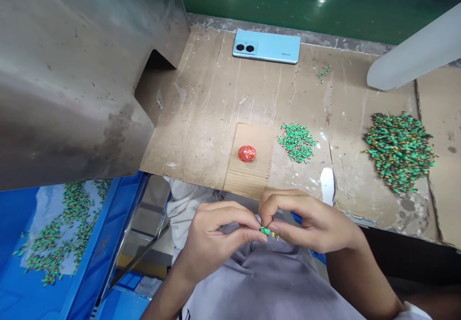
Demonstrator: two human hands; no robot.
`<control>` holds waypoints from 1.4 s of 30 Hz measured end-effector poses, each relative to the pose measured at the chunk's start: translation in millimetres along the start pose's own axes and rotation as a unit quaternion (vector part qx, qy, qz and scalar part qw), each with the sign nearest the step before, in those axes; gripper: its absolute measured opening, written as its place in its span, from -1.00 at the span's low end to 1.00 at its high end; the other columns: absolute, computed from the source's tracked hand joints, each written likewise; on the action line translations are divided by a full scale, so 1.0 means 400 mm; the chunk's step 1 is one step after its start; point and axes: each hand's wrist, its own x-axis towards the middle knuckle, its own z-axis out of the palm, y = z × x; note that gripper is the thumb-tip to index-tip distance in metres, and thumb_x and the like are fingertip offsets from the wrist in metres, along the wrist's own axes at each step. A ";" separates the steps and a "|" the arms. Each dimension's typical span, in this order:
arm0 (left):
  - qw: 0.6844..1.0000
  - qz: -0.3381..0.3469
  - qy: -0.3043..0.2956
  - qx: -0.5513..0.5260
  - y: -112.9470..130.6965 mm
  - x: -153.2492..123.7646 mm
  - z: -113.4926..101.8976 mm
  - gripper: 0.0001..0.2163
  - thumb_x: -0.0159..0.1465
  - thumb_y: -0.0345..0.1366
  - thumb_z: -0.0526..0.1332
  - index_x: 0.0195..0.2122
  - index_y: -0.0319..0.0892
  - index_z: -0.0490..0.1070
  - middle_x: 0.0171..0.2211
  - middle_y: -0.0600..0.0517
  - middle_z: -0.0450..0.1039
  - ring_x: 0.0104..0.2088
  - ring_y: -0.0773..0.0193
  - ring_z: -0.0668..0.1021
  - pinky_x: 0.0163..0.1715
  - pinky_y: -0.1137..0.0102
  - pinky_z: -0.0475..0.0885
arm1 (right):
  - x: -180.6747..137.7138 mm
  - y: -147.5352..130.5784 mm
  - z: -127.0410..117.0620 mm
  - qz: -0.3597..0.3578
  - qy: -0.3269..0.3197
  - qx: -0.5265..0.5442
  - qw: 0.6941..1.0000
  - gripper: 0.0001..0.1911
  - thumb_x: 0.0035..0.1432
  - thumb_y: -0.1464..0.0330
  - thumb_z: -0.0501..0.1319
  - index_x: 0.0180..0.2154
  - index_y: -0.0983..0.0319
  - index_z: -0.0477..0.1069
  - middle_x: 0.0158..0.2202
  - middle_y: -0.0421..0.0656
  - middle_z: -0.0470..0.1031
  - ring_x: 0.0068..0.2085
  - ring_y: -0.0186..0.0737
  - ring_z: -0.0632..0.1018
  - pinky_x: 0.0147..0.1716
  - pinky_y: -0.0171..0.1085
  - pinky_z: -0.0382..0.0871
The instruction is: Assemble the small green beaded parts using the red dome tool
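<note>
Just in front of the bench edge, above my lap, both hands come together on a small green-and-yellow plastic piece (265, 231). My left hand (226, 229) is closed, pinching its green end between thumb and forefinger. Thumb and fingertips of my right hand (306, 217) are closed on the other side of it, where yellow and dark bits stick out. Fingers partly cover the piece, so its exact shape is hidden. Beyond the hands a small, round, glossy red thing (247, 153) lies on a cardboard strip (248, 180). To its right is a small pile of green pieces (297, 142).
A larger heap of green-and-yellow pieces (399, 152) lies at right. A light-blue phone (268, 46) rests at the back, near a few loose green bits (324, 71). A metal housing (82, 70) stands left, above a blue tray (86, 262) of similar pieces. A white tube (414, 49) slants in.
</note>
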 end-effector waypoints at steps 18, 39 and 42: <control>0.971 0.206 0.011 0.122 -0.014 -0.006 -0.010 -0.94 0.37 -0.42 0.45 -0.23 -0.22 0.60 -0.37 -0.01 0.70 -0.38 0.26 0.73 -0.30 0.44 0.68 | -0.029 -0.012 0.064 0.054 0.111 0.075 0.990 -0.93 0.44 0.33 0.37 -0.09 0.18 0.59 -0.24 -0.18 0.67 -0.26 -0.33 0.65 -0.20 -0.39 0.57; 0.984 0.131 0.069 0.101 -0.009 -0.012 0.016 -0.82 0.32 -0.53 0.36 -0.08 -0.24 0.62 -0.31 -0.01 0.64 -0.41 0.38 0.61 -0.36 0.55 0.57 | 0.004 0.000 0.080 -0.142 0.185 -0.097 0.967 -0.74 0.34 0.66 0.24 -0.04 0.27 0.51 -0.19 -0.10 0.57 -0.16 -0.29 0.60 -0.14 -0.35 0.59; 0.980 0.144 0.070 0.121 -0.006 -0.012 0.018 -0.81 0.29 -0.57 0.34 -0.10 -0.24 0.61 -0.33 0.00 0.64 -0.42 0.40 0.60 -0.36 0.57 0.56 | 0.005 -0.002 0.081 -0.139 0.191 -0.101 0.966 -0.76 0.35 0.64 0.25 -0.03 0.27 0.50 -0.20 -0.10 0.57 -0.19 -0.29 0.61 -0.19 -0.35 0.60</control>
